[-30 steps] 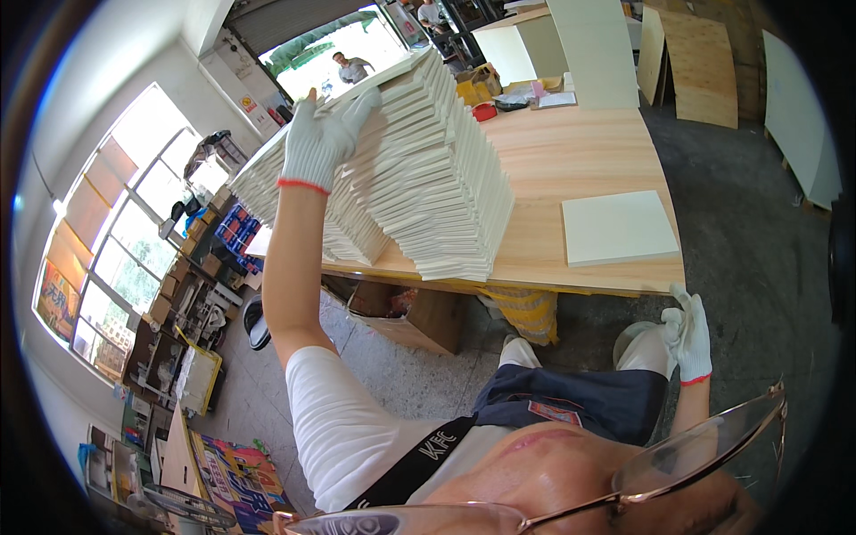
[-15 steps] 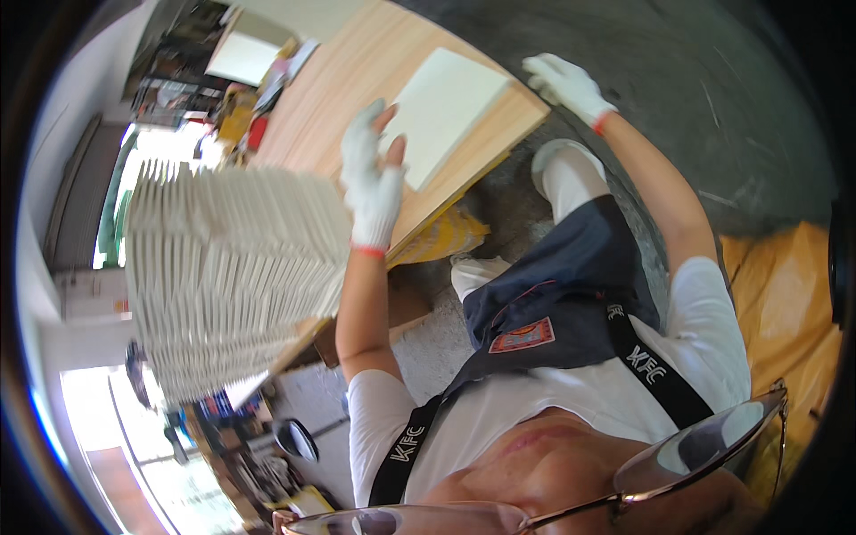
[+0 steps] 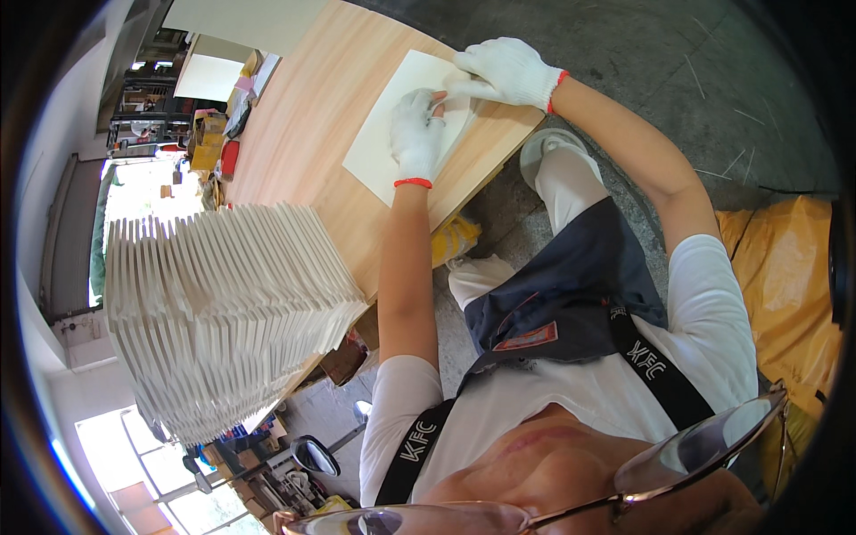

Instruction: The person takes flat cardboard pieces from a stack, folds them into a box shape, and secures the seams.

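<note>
A white sheet (image 3: 373,150) lies near the corner of the wood-grain table (image 3: 312,98). On top of it rests my left hand (image 3: 415,134), in a white glove with bare fingertips and a red cuff. Its fingers are curled, the thumb and a fingertip close together; what is between them is too small to make out. My right hand (image 3: 510,71), gloved the same way, is at the sheet's far right edge, fingers and thumb closed on it. The two hands' fingertips almost meet, and a pale raised edge shows beneath them.
A tall stack of white boards (image 3: 223,294) stands to the left of the table. Another pale board (image 3: 250,18) lies at the far end. Yellow and red items (image 3: 218,147) sit past the left edge. Yellow sheeting (image 3: 785,285) hangs at the right.
Both hands have come onto the sheet. My left hand moved right and down from above it; my right hand moved left from beyond the table corner to its edge.
</note>
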A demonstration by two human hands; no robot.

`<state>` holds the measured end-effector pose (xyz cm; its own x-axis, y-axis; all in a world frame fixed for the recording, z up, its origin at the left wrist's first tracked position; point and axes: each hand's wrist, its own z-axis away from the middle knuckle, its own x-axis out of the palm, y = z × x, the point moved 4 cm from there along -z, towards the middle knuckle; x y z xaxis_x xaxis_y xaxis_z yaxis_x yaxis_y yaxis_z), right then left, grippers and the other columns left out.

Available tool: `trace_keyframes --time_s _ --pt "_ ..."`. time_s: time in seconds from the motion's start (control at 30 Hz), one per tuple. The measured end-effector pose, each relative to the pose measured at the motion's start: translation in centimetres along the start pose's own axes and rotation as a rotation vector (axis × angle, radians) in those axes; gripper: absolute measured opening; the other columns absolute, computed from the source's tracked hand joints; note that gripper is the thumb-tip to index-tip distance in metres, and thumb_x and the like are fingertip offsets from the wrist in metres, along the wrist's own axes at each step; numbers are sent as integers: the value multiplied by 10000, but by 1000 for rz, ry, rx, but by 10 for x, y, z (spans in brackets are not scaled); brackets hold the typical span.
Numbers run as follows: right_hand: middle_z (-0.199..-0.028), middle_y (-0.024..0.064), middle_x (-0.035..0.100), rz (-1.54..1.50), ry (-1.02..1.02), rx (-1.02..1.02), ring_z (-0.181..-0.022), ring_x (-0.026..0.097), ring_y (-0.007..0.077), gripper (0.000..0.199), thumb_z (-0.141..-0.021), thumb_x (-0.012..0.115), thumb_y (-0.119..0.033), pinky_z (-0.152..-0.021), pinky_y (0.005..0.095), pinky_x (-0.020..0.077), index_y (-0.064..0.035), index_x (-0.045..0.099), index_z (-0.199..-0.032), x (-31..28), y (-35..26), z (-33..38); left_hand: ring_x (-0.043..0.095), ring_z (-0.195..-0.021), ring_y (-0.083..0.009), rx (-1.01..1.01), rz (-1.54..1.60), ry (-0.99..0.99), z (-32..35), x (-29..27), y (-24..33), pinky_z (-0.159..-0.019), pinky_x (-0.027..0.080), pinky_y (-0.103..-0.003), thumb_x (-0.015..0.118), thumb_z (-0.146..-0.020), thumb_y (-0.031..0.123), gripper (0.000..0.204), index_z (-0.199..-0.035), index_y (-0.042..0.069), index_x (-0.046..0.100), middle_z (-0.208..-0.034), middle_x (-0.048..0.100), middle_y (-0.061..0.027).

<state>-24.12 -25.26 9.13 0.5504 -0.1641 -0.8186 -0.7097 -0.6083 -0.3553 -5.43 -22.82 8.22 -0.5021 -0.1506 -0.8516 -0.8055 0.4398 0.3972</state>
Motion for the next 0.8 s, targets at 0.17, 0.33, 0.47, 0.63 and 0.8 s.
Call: trace_keyframes --time_s 0.17,0.33,0.47,0.63,0.8 --pt "-834 157 612 -534 22 297 -813 608 341 410 -958 460 -478 -712 413 454 -84 570 -920 13 -7 -5 623 -1030 -294 -83 291 -22 3 11 -11 -896 480 -358 577 -863 29 281 -1127 93 649 -1139 659 -106" --pt "-948 135 601 -478 122 313 -871 612 347 323 -984 410 -383 -768 416 461 -130 583 -1085 32 -1 1 629 -1083 -249 -88 571 -35 7 8 -8 -931 468 -340 614 -872 73 298 -1170 85 628 -1163 662 -116" --pt "-1113 109 564 -350 156 206 -903 612 338 270 -985 387 -261 -802 419 484 -161 558 -1170 45 5 1 612 -1135 -227 -104 462 -61 8 11 -8 -950 455 -317 699 -837 128 371 -1195 81 616 -1181 658 -108" --pt "-1146 88 539 -146 263 35 -906 616 310 260 -962 422 -184 -772 401 506 -187 538 -1195 41 -1 5 606 -1152 -235 -136 561 -69 9 9 -8 -950 451 -307 709 -835 131 390 -1209 86 609 -1199 648 -137" --pt "-1068 87 532 -141 247 2 -819 615 306 273 -918 500 -119 -707 412 512 -170 539 -1183 37 -6 8 610 -1144 -212 -127 594 61 12 -2 13 -931 462 -309 650 -882 143 366 -1243 109 602 -1198 642 -161"
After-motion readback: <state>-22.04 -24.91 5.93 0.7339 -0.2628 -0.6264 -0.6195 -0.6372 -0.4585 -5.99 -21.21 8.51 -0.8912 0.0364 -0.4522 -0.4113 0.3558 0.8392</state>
